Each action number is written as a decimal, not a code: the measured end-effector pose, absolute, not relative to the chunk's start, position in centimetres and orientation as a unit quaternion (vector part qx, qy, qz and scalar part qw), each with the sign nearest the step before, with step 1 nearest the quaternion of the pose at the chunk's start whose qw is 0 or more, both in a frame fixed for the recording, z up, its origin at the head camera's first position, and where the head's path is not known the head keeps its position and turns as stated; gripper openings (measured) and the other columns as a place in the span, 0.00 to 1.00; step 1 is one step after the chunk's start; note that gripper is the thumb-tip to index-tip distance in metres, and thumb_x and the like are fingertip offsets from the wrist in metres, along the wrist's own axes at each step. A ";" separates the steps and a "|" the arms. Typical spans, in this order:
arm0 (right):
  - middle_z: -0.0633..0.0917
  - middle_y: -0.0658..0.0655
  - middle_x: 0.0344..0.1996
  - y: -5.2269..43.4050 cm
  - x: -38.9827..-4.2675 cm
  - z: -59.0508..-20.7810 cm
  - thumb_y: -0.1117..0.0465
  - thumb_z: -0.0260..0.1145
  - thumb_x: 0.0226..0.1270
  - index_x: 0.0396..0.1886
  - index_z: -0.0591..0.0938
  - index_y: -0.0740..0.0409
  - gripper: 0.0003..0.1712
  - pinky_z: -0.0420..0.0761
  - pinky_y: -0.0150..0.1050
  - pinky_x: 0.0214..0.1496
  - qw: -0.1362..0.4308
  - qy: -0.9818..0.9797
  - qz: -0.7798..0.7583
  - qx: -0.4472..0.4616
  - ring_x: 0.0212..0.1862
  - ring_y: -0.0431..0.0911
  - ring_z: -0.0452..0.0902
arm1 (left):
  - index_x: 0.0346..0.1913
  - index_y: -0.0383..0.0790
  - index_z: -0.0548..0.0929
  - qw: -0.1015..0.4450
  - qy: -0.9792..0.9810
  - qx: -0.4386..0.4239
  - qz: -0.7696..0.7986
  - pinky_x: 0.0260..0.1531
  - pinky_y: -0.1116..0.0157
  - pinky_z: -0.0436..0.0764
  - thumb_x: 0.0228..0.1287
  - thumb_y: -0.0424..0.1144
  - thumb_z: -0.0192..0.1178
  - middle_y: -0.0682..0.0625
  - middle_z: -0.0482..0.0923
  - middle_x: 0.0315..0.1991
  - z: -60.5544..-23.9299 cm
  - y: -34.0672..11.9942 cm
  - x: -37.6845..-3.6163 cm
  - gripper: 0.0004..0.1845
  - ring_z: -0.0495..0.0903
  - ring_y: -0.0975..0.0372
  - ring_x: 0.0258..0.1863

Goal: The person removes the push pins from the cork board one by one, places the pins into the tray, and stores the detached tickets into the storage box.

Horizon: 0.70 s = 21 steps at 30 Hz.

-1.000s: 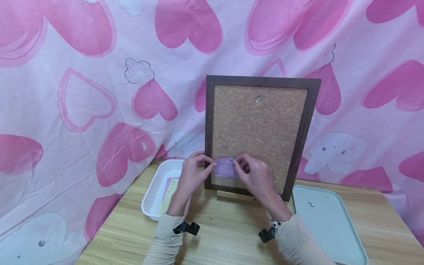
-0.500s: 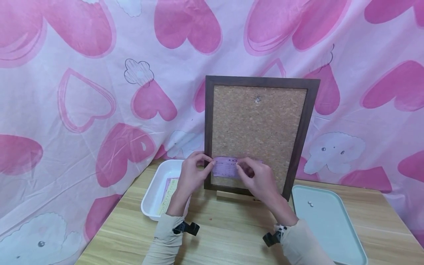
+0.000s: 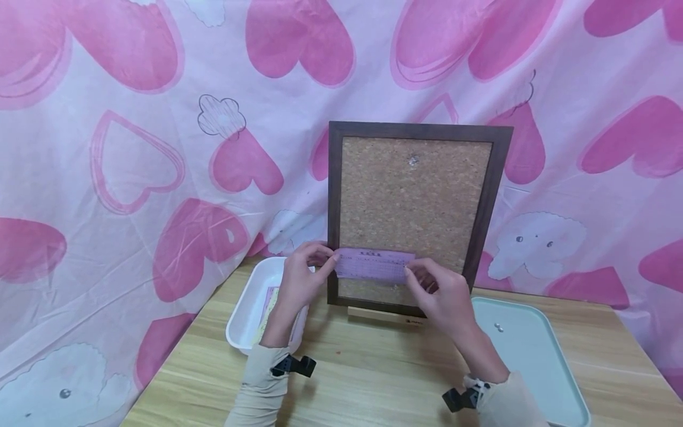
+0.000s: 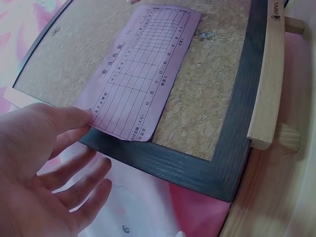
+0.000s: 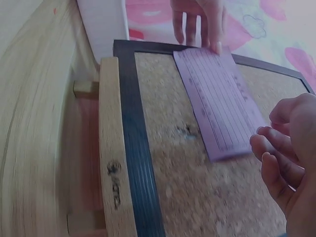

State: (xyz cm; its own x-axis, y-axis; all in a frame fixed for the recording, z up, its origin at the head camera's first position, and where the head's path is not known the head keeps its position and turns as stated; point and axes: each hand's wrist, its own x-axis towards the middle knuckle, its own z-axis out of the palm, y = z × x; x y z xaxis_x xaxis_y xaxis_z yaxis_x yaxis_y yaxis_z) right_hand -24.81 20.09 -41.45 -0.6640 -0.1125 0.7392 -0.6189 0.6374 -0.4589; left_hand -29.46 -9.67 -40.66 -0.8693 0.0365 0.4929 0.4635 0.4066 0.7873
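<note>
A purple receipt slip (image 3: 373, 264) with a printed grid lies across the lower part of a cork board (image 3: 413, 196) in a dark wooden frame. My left hand (image 3: 305, 276) pinches the slip's left end at the frame's left side; in the left wrist view its thumb (image 4: 74, 118) lies over the slip's corner and the other fingers spread below. At the slip's right end, my right hand (image 3: 440, 293) pinches the edge with thumb and fingertips. The right wrist view has the right hand (image 5: 291, 153) beside the slip's end (image 5: 229, 143), its fingers curled.
The board leans on a light wooden stand (image 3: 381, 315). At left a white tub (image 3: 242, 308) holds yellow and pink slips. A pale green tray (image 3: 533, 356) at right bears small shiny pieces (image 3: 498, 327). A clear shiny spot (image 3: 413, 160) shows near the board's top. A heart-patterned cloth (image 3: 160, 237) hangs behind.
My right hand has slid right, from in front of the slip to its right end, so more of the slip shows. The left hand still holds the left end, slightly further left.
</note>
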 end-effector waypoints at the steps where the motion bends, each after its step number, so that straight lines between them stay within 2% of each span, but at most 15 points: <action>1: 0.88 0.44 0.27 20.4 -24.7 -41.5 0.66 0.75 0.71 0.43 0.89 0.51 0.06 0.82 0.27 0.28 0.350 -0.834 0.368 0.218 0.26 0.35 0.79 | 0.42 0.39 0.91 0.207 -0.813 -0.154 -0.521 0.52 0.46 0.91 0.70 0.39 0.75 0.42 0.86 0.55 -40.6 -9.8 -29.4 0.06 0.92 0.49 0.45; 10: 0.87 0.46 0.26 23.4 -23.9 -41.5 0.67 0.75 0.69 0.42 0.88 0.53 0.06 0.81 0.25 0.29 0.372 -0.842 0.343 0.185 0.26 0.35 0.79 | 0.43 0.41 0.92 0.227 -0.814 -0.150 -0.513 0.53 0.49 0.91 0.70 0.39 0.75 0.46 0.92 0.42 -40.2 -10.7 -29.4 0.06 0.91 0.53 0.46; 15: 0.88 0.49 0.26 25.1 -23.5 -41.5 0.68 0.76 0.67 0.42 0.88 0.56 0.07 0.80 0.22 0.29 0.387 -0.842 0.337 0.167 0.26 0.33 0.78 | 0.43 0.43 0.91 0.217 -0.813 -0.150 -0.519 0.52 0.55 0.91 0.72 0.41 0.73 0.49 0.92 0.40 -40.1 -10.9 -29.5 0.05 0.91 0.58 0.42; 21: 0.88 0.49 0.26 27.0 -22.9 -41.6 0.69 0.76 0.67 0.41 0.88 0.57 0.06 0.79 0.20 0.29 0.397 -0.842 0.333 0.150 0.26 0.27 0.76 | 0.43 0.42 0.91 0.216 -0.812 -0.162 -0.518 0.50 0.57 0.91 0.72 0.40 0.73 0.50 0.93 0.40 -40.1 -10.8 -29.4 0.05 0.91 0.60 0.40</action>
